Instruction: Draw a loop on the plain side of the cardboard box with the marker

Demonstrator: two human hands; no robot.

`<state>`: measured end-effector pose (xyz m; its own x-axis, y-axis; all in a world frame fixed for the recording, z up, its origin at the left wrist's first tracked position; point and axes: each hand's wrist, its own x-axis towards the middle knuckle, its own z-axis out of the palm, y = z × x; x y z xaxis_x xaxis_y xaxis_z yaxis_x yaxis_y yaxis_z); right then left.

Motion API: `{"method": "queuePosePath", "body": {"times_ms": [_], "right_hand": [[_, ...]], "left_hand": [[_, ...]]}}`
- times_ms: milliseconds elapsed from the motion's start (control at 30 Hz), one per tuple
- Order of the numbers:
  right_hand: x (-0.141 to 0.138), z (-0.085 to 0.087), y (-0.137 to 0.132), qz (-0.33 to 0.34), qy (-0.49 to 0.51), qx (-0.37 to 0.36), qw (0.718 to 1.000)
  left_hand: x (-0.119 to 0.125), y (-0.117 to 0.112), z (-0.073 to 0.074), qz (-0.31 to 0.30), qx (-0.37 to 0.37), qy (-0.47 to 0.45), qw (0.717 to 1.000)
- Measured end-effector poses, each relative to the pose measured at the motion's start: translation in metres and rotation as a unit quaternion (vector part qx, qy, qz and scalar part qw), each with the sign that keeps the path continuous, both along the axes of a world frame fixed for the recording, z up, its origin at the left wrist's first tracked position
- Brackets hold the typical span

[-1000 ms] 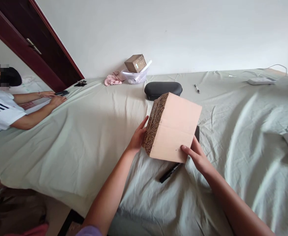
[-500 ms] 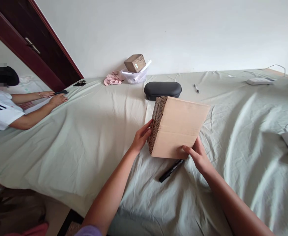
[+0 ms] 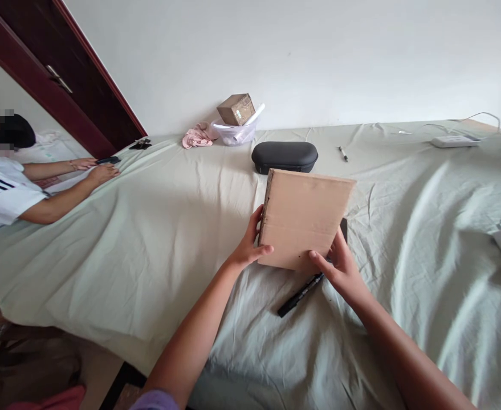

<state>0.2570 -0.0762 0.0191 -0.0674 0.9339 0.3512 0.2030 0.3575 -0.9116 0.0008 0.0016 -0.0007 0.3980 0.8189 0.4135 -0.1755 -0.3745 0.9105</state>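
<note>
Both hands hold a cardboard box point(image 3: 305, 219), its plain brown face turned up towards me and its left edge dark. My left hand point(image 3: 250, 245) grips the lower left edge, the thumb over the face and the fingers behind. At the lower right corner, my right hand point(image 3: 335, 262) has its thumb on the face, with the other fingers partly hidden. Below the box a black marker pen point(image 3: 295, 299) lies on the cloth, its upper end close to my right hand. A dark flat object point(image 3: 345, 226) shows partly behind the box's right edge; I cannot make out its kind.
Beyond the box lies a black zip case point(image 3: 284, 155), with a pen point(image 3: 343, 154) to its right. A plastic basin point(image 3: 235, 135) bearing a small carton point(image 3: 236, 108) stands by the wall beside a pink cloth point(image 3: 199, 136). At left, another person's hands point(image 3: 98, 169) hold a dark object.
The box has turned so that its patterned left side is nearly out of sight, and has shifted slightly left. My left thumb has moved onto its face.
</note>
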Motion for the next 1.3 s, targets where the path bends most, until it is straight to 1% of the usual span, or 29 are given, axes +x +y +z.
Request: {"method": "queuePosePath", "body": {"times_ms": [67,100,133,167,200,233,267,300,367,400,467,533,667,867,967,1067,1133,1200,1300], "right_hand": [[0.0,-0.001,0.001,-0.027,-0.041,0.047,0.998],[0.0,-0.001,0.0,-0.054,-0.066,0.086,0.993],[0.001,0.0,-0.001,-0.089,-0.092,0.137,0.982],[0.001,0.003,-0.003,-0.124,-0.116,0.194,0.966],[0.001,0.006,-0.005,-0.142,-0.135,0.25,0.948],[0.001,0.011,-0.008,-0.13,-0.153,0.294,0.935],[0.0,0.015,-0.011,-0.089,-0.174,0.321,0.927],[-0.002,0.02,-0.014,-0.028,-0.202,0.328,0.922],[-0.007,0.026,-0.02,0.101,-0.266,0.294,0.912],[-0.01,0.028,-0.023,0.14,-0.296,0.267,0.906],[-0.016,0.029,-0.027,0.168,-0.336,0.224,0.899],[-0.019,0.028,-0.028,0.178,-0.355,0.203,0.895],[-0.02,0.026,-0.027,0.186,-0.376,0.196,0.886],[-0.018,0.023,-0.023,0.184,-0.364,0.181,0.895],[-0.021,0.024,-0.024,0.21,-0.366,0.151,0.894],[-0.029,0.023,-0.028,0.251,-0.393,0.094,0.88],[-0.035,0.019,-0.031,0.266,-0.419,0.073,0.865],[-0.042,0.013,-0.033,0.259,-0.452,0.079,0.85],[-0.046,0.003,-0.033,0.21,-0.501,0.096,0.834]], "left_hand": [[0.001,0.0,0.0,0.014,-0.018,0.004,1.0],[0.002,0.0,0.001,0.022,-0.028,-0.003,0.999],[0.003,-0.001,0.002,0.028,-0.037,-0.012,0.999],[0.004,-0.001,0.003,0.033,-0.047,-0.02,0.998],[0.006,-0.001,0.003,0.038,-0.056,-0.027,0.997],[0.006,-0.001,0.004,0.043,-0.064,-0.032,0.996],[0.007,-0.001,0.004,0.049,-0.07,-0.036,0.996],[0.007,-0.002,0.004,0.054,-0.074,-0.04,0.995],[0.006,-0.001,0.004,0.067,-0.073,-0.057,0.993],[0.005,-0.001,0.004,0.073,-0.069,-0.066,0.993],[0.003,0.0,0.005,0.087,-0.066,-0.078,0.991],[0.001,0.0,0.006,0.093,-0.068,-0.076,0.99],[-0.001,0.0,0.007,0.106,-0.064,-0.066,0.99],[0.001,0.003,0.002,0.137,-0.039,-0.062,0.988],[0.001,0.004,0.0,0.157,-0.03,-0.062,0.985],[0.001,0.005,-0.001,0.168,-0.029,-0.062,0.983],[0.002,0.005,0.0,0.169,-0.029,-0.066,0.983],[0.002,0.005,0.001,0.171,-0.03,-0.069,0.982],[0.001,0.006,0.001,0.174,-0.035,-0.064,0.982]]}}
